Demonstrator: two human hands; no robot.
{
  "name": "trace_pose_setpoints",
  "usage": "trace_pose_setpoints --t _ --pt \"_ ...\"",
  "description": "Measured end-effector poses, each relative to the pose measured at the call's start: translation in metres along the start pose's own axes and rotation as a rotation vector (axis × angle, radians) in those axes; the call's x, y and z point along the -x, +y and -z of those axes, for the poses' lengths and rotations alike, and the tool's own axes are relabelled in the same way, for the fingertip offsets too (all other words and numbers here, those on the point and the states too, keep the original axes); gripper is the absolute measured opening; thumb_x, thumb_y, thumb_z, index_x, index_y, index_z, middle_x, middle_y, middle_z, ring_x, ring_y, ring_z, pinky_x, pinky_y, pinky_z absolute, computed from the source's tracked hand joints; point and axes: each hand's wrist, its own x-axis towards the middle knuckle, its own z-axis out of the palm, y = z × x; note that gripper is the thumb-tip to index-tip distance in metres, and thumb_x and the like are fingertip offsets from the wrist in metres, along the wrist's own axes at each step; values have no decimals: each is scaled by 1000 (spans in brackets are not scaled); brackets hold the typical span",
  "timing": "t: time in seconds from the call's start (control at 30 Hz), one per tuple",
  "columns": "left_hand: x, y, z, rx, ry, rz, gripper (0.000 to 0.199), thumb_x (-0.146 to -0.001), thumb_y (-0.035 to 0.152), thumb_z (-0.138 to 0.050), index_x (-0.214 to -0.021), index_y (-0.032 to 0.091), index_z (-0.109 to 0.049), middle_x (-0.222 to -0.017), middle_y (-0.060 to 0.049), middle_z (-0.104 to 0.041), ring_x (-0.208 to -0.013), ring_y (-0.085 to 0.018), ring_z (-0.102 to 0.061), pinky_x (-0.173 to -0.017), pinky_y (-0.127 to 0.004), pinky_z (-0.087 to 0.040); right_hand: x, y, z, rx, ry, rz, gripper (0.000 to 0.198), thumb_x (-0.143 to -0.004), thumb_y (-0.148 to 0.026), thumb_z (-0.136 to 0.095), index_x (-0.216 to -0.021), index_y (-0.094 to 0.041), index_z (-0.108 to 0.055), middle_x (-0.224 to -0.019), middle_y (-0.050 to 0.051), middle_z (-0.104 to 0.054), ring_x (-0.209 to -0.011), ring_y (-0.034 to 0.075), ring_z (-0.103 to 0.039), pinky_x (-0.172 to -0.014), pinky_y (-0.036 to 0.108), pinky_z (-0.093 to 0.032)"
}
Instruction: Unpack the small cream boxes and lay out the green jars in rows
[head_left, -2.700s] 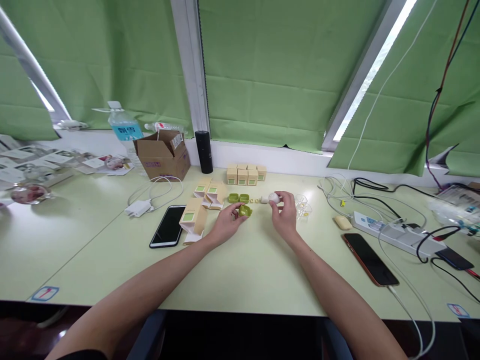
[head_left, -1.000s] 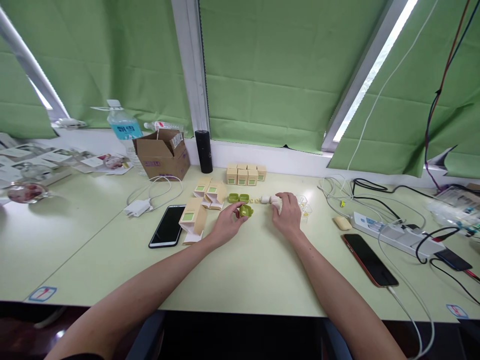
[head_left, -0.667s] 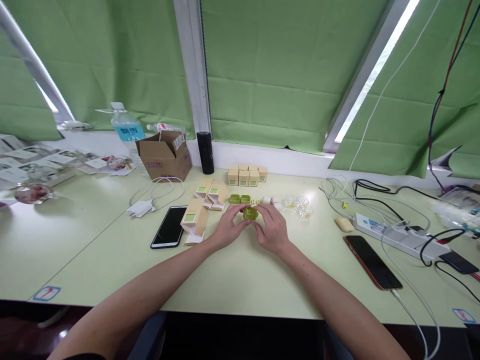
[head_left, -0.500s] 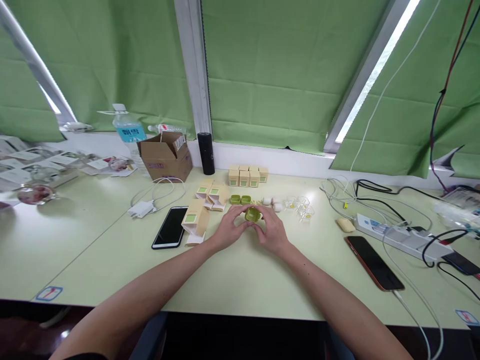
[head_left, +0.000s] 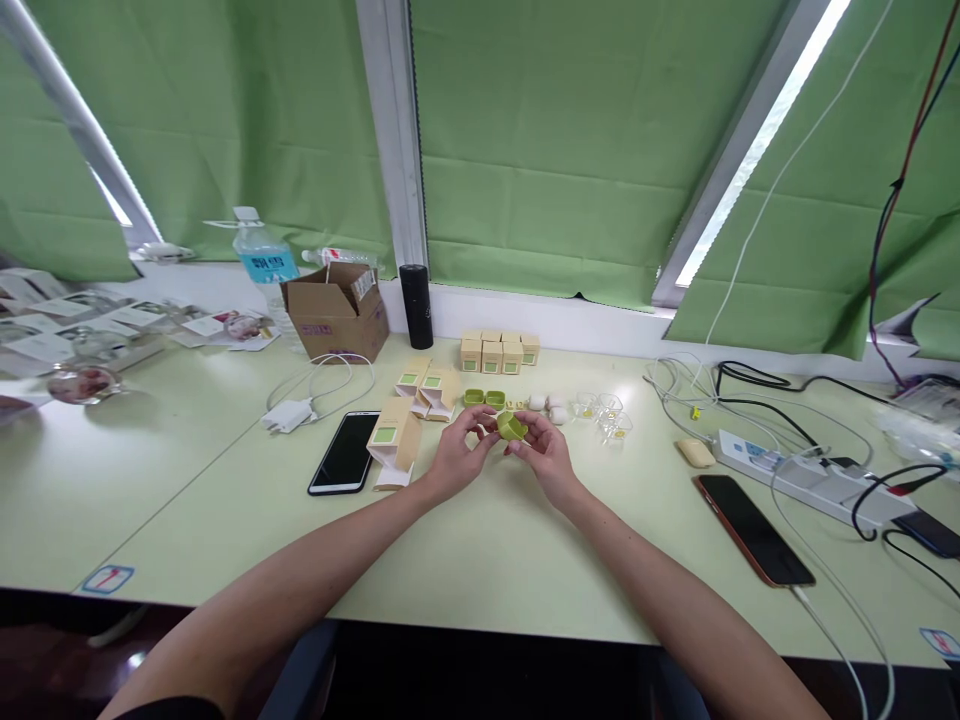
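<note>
Between my hands is a small green square cup [head_left: 512,427], tilted on its side above the table. My right hand [head_left: 551,462] grips it from the right, thumb below and fingers along the far side. My left hand [head_left: 459,460] has its curled fingertips at the cup's left edge. Just beyond, two similar green cups [head_left: 484,398] sit side by side, with tiny yellowish pieces [head_left: 516,405] next to them. White rounded pieces [head_left: 556,412] and several clear plastic cups [head_left: 607,412] lie to the right. Several small cardboard boxes [head_left: 491,357] stand behind.
Opened cardboard sleeves [head_left: 395,440] and a phone [head_left: 345,453] lie left of my hands. Behind stand a brown carton [head_left: 337,320], a black cylinder [head_left: 416,307] and a water bottle [head_left: 268,262]. At right are another phone [head_left: 752,528], a power strip [head_left: 802,480] and tangled cables.
The green cup has turned from facing me to lying tilted on its side, shifting slightly right. My left fingers have moved to its left edge. The whole view has shifted slightly.
</note>
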Motion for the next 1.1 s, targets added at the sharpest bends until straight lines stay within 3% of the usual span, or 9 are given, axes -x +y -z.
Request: trace_pose_setpoints --t 0.23,0.5,1.1 --pt "2 -2 -2 -27 68 -109 11 -91 25 -68 -101 20 -68 -93 -4 -75 -78 -15 -71 -75 -29 -61 5 -8 -9 -187 49 -92 46 -71 -38 -89 -111 -26 -70 -110 4 -73 -95 21 -69 -79 38 -63" --pt "3 1 0 -144 84 -234 13 -94 19 -63 -98 22 -74 -89 -4 -78 -80 -16 -74 -75 -29 -61 4 -10 -9 -307 -27 -161 42 -70 -33 -91 -105 -26 -68 -99 3 -77 -94 23 -73 -86 45 -64" --pt "1 3 -3 85 118 46 12 -86 22 -65 -80 21 -75 -81 -2 -74 -69 -16 -71 -63 -28 -62 5 -3 -13 -126 -22 -111 48 -69 -39 -90 -108 -22 -67 -106 7 -78 -99 26 -75 -90 49 -64"
